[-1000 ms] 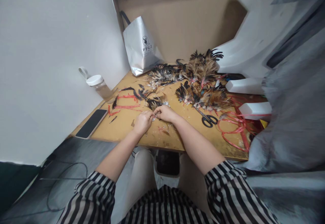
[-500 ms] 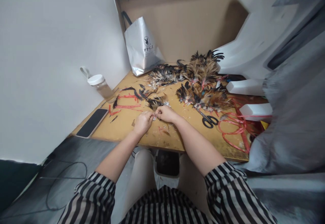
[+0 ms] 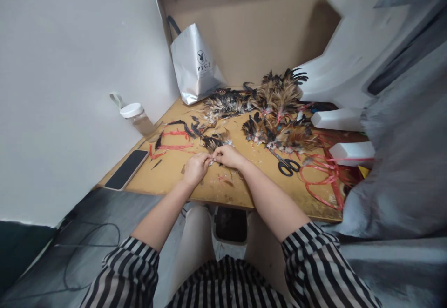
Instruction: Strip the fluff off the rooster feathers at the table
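pinching with the left hand (image 3: 197,168), fingers curled almost fully, seemingly on the pale near end of a brown-and-black feather bunch (image 3: 213,141). working close beside it with the right hand (image 3: 226,156), likewise bent inward at the fingers; cannot tell how tightly closed, or on what. to be found on or just above the yellow tabletop (image 3: 167,173), just beyond the fingertips, between red plastic strips (image 3: 174,147) at left and black-handled scissors (image 3: 284,162) at right. probably very light, soft and springy along the vanes, stiffer at the quills, easily bent. best gripped at the gathered quill ends, clear of the plumes.
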A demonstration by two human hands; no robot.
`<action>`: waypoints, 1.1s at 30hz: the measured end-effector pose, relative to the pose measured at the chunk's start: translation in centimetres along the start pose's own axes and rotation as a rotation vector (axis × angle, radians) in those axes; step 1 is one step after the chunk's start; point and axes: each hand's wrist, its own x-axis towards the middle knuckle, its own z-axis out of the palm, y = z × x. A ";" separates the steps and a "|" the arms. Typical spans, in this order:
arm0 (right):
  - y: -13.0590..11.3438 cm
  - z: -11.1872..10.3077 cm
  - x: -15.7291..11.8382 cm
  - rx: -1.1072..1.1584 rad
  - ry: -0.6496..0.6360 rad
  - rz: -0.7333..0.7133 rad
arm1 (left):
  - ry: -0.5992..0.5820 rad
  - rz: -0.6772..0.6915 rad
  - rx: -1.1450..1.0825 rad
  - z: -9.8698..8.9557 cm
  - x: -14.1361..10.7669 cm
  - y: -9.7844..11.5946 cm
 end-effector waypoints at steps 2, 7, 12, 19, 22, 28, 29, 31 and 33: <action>0.1 0.1 0.0 0.030 -0.006 0.014 | 0.012 0.005 -0.015 0.0 -0.1 -0.1; 0.1 0.2 0.0 0.081 0.025 0.023 | 0.026 0.038 -0.076 0.2 -0.4 -0.5; 0.2 0.3 0.1 0.105 0.059 0.037 | 0.041 0.062 -0.093 0.1 -0.8 -1.0; 0.3 0.4 0.1 0.090 0.080 0.019 | 0.021 0.091 -0.062 -0.1 -1.0 -1.0; 0.3 0.4 0.1 0.103 0.075 0.046 | 0.018 0.092 -0.054 -0.1 -1.1 -0.9; 0.6 0.6 0.4 0.122 0.069 0.058 | 0.001 0.089 -0.054 -0.4 -1.4 -0.7; 0.6 0.6 0.4 0.121 0.068 0.060 | -0.001 0.086 -0.057 -0.4 -1.4 -0.7; 0.7 0.6 0.4 0.113 0.063 0.069 | -0.003 0.079 -0.070 -0.5 -1.4 -0.6; 0.7 0.6 0.4 0.114 0.057 0.067 | 0.001 0.068 -0.098 -0.5 -1.4 -0.5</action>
